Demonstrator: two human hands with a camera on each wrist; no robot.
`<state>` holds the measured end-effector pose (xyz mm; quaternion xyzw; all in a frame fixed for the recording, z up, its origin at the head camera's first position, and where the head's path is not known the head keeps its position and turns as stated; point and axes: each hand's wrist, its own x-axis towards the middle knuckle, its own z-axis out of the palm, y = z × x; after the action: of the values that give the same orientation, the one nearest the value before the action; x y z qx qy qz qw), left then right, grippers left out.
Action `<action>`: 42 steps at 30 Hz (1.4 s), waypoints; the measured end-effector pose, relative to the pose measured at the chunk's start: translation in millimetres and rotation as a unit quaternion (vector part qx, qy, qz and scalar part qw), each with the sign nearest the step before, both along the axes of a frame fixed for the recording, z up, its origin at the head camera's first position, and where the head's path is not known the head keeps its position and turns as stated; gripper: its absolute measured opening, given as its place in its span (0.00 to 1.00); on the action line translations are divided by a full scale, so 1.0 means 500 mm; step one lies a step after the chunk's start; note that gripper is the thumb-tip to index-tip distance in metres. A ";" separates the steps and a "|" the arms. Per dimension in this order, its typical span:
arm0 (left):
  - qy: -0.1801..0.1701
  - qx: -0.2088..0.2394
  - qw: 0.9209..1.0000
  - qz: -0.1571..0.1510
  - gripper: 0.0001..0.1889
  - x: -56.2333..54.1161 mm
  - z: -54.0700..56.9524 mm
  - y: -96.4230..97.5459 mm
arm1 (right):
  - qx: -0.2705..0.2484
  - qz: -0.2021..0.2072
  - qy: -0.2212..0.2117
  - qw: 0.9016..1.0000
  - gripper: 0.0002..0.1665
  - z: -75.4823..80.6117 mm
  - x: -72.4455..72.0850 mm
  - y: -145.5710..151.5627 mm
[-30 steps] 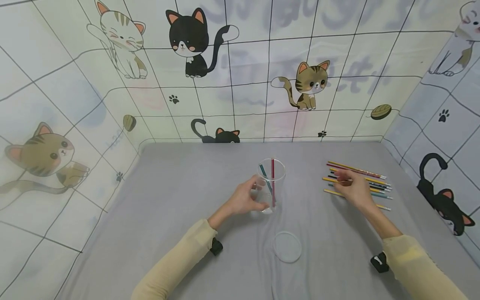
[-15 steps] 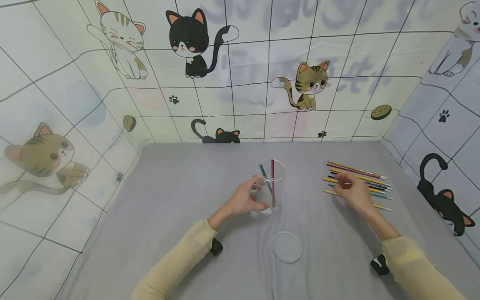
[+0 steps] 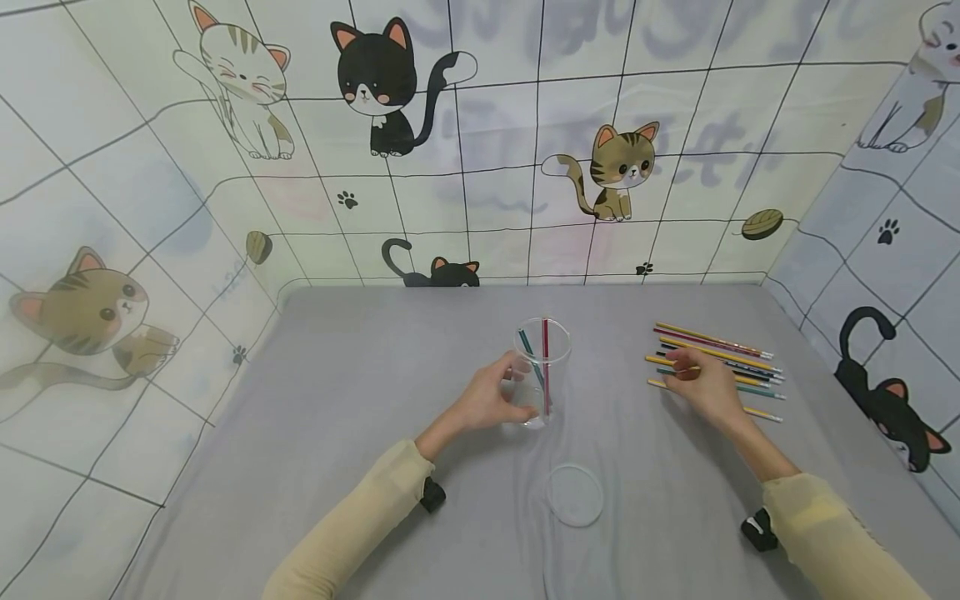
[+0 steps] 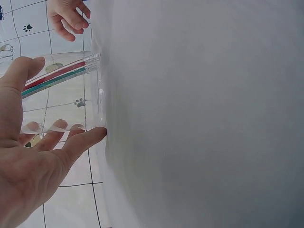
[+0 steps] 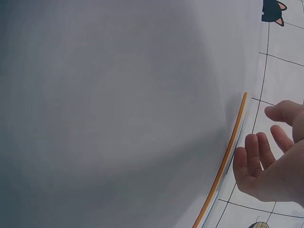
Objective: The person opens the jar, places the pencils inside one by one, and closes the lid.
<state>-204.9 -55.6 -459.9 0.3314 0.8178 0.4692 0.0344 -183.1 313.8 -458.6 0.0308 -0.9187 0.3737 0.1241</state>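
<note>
My left hand (image 3: 491, 392) grips a clear cup (image 3: 561, 354) that stands upright on the table, thumb and fingers round its lower side. A red pencil (image 3: 547, 379) and a teal pencil (image 3: 531, 354) lean inside it; the left wrist view shows both through the cup wall. On the right, several pencils (image 3: 720, 337) in yellow, dark and teal lie side by side, their erasers to the right. Over them hovers my right hand (image 3: 705, 387), fingers loosely bent and thumb apart in the right wrist view, where a yellow pencil (image 5: 223, 166) lies just beside the fingertips. Nothing shows between them.
A clear round disc, perhaps a lid (image 3: 574, 495), lies in front of the cup. Grey cloth (image 3: 375, 358) covers the table. Cat-printed curtains (image 3: 495, 192) rise along the back and both sides.
Over the pencils, my right hand has shifted slightly toward the near side, its fingertips lower in the row. The left hand and the cup stay where they were.
</note>
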 end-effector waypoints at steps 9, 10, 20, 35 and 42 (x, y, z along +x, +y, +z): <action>0.006 -0.004 1.000 0.002 0.35 0.000 -0.002 -0.001 | 0.012 0.014 -0.019 1.000 0.22 -0.005 -0.001 -0.004; 0.005 -0.005 1.000 0.001 0.35 0.001 -0.001 -0.001 | 0.015 0.017 -0.022 1.000 0.22 -0.006 -0.001 -0.005; 0.002 -0.010 1.000 0.005 0.33 0.000 -0.001 0.000 | 0.049 0.038 -0.005 0.998 0.16 -0.010 -0.005 -0.012; 0.006 -0.007 1.000 0.006 0.33 0.002 -0.001 -0.001 | 0.089 0.041 -0.022 0.995 0.16 -0.014 -0.006 -0.013; 0.008 -0.007 1.000 0.003 0.35 0.001 0.000 -0.001 | 0.095 0.044 -0.024 0.994 0.14 -0.013 -0.006 -0.010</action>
<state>-204.4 -56.2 -460.1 0.3326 0.8220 0.4613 0.0289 -186.3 308.8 -465.0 0.0737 -0.9506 0.2901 0.0822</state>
